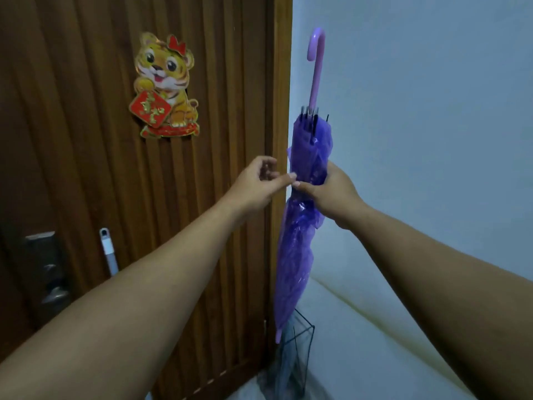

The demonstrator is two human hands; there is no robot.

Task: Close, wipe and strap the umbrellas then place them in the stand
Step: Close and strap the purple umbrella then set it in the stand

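A closed purple umbrella point(300, 241) stands upright in front of me, its lilac hooked handle point(316, 62) at the top and its tip pointing down. My right hand point(328, 192) grips the folded canopy around its middle. My left hand point(259, 183) pinches at the canopy's left edge, thumb and forefinger meeting my right thumb where the strap would sit; the strap itself is hidden. Below the tip stands a black wire umbrella stand point(300, 359) on the floor in the corner.
A slatted wooden door point(86, 140) fills the left, with a tiger sticker point(164, 88) and a lock plate point(46, 269). A white mop handle point(109, 249) leans against it. A pale blue wall point(432, 111) is on the right.
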